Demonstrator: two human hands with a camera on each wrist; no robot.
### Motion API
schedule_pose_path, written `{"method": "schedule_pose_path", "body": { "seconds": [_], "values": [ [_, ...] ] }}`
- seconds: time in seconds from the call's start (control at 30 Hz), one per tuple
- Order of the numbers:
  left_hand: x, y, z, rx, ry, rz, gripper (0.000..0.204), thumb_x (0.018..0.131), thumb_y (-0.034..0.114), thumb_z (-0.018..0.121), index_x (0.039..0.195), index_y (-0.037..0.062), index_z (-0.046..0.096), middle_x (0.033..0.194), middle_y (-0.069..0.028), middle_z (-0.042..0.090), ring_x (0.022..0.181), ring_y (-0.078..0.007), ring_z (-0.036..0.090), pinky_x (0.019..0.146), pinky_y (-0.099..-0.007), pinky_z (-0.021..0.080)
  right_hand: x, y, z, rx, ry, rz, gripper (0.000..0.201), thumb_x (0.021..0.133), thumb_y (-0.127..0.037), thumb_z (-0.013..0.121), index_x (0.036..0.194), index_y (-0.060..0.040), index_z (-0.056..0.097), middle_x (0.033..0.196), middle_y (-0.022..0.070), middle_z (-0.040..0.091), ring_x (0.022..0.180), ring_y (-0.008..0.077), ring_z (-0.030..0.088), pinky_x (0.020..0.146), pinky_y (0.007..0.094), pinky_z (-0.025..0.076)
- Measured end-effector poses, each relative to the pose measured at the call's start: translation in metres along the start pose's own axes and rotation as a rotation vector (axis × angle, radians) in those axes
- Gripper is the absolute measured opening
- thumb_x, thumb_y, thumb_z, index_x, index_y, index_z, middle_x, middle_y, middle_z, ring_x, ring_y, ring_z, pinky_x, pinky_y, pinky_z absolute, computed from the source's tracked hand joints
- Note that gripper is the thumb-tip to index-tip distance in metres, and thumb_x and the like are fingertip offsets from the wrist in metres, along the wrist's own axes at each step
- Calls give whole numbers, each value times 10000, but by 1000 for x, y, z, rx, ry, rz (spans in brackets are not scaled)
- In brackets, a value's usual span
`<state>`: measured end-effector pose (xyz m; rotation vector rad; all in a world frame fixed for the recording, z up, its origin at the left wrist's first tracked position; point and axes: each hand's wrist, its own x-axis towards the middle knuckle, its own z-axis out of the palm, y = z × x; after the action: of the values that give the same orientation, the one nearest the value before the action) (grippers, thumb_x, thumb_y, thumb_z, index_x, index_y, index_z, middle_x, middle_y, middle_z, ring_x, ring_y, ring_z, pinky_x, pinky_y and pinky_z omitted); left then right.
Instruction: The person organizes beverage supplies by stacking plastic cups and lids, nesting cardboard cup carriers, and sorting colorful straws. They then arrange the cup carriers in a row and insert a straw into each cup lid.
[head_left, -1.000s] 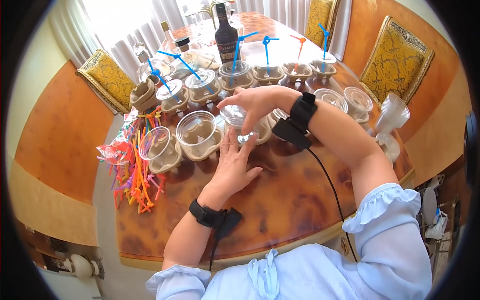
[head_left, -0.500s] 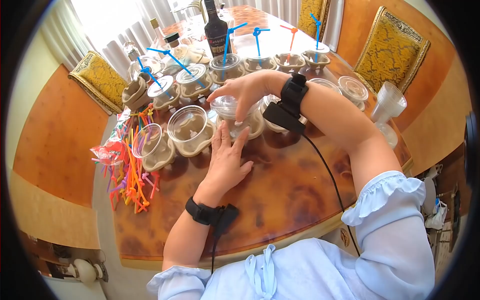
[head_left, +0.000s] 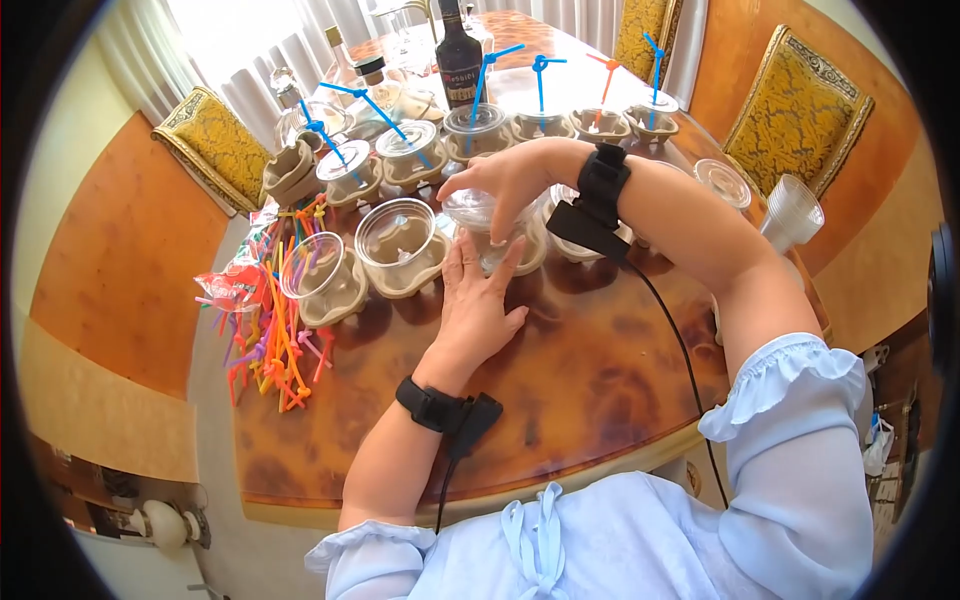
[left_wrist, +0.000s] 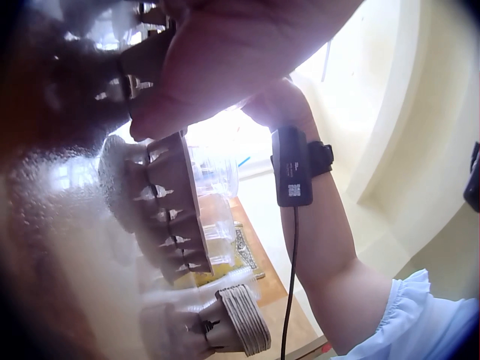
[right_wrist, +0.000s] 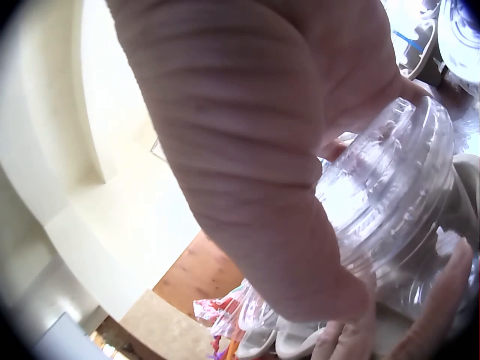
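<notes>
On the wooden table (head_left: 590, 370), two hands work at one clear cup (head_left: 497, 250).
Right hand (head_left: 505, 185) presses a dome lid (head_left: 472, 212) with curled fingers; left hand (head_left: 478, 300) lies flat, fingers straight, touching the cup's pulp holder (head_left: 528, 262). Neighbour cups look empty. Bare wood nearby; cup contents are hidden.

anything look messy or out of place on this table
Yes: the straws lie in a loose tangle at the table's left edge, spilling from a torn bag, some past the rim. The cups in their holders stand upright in rows; nothing looks spilled.
</notes>
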<state>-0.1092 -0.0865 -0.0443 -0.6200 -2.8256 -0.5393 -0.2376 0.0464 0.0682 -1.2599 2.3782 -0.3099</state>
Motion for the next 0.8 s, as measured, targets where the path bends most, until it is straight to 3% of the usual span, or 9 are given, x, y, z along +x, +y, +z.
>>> {"method": "schedule_pose_path", "body": {
  "seconds": [0.07,0.2,0.4,0.5,0.57,0.63,0.67,0.77,0.8],
  "values": [
    [0,-2,1,-10,3,-11,817,727,234,719,1429,302,306,1429,-366,153,1354,-489,116,1106,-471,161,4,12,-1,147,3,-49,820,646,-209,721,1391,-168,380,1240,183,509,1202,264,459,964,344,382],
    [-2,0,-6,-16,-56,-30,773,729,259,722,1409,270,354,1438,-363,121,1352,-494,103,1108,-503,126,-14,4,-14,592,63,-45,785,660,-151,685,1385,-154,385,1148,134,532,1009,196,510,838,295,429],
    [-2,1,-10,-95,-58,-40,692,740,243,724,1367,258,434,1427,-391,119,1366,-480,74,1102,-459,184,-48,5,-35,84,200,64,857,626,-181,714,1402,-194,350,1188,168,439,974,250,519,788,329,463],
    [-7,4,-17,-164,-62,-54,683,746,242,721,1367,256,435,1434,-391,91,1370,-474,63,1097,-458,200,-90,4,-35,62,234,217,936,605,-208,731,1430,-208,289,1183,194,433,1041,297,492,892,388,428],
    [-12,6,-25,-129,-54,-38,656,742,248,725,1343,206,465,1428,-373,156,1368,-461,104,1090,-456,224,-98,31,-22,-101,205,260,970,595,-258,727,1441,-193,258,1233,240,425,1144,383,444,979,416,376],
    [-14,6,-36,-82,-52,-17,631,739,272,730,1315,174,492,1410,-360,236,1350,-476,155,1075,-469,261,-104,40,-5,-251,198,278,969,594,-268,722,1441,-187,257,1258,254,416,1196,398,407,1004,432,356],
    [-17,11,-46,-34,-74,-32,603,741,255,725,1285,108,510,1386,-313,330,1347,-441,199,1062,-448,300,-105,42,1,-220,173,286,986,600,-306,747,1443,-181,251,1251,258,421,1217,409,385,1013,444,344],
    [-10,23,-61,-315,-318,-105,581,743,240,721,1248,32,521,1365,-289,377,1339,-431,223,1064,-428,309,-102,48,16,-78,222,263,1036,588,-386,789,1445,-177,244,1255,258,416,1215,417,386,1011,446,346],
    [-7,28,-55,-342,-292,-24,594,749,242,715,1259,22,504,1381,-287,354,1343,-430,216,1073,-431,290,-102,48,17,-90,205,268,1098,561,-461,817,1447,-175,234,1258,259,411,1215,422,385,1004,448,352]
  ]
}}
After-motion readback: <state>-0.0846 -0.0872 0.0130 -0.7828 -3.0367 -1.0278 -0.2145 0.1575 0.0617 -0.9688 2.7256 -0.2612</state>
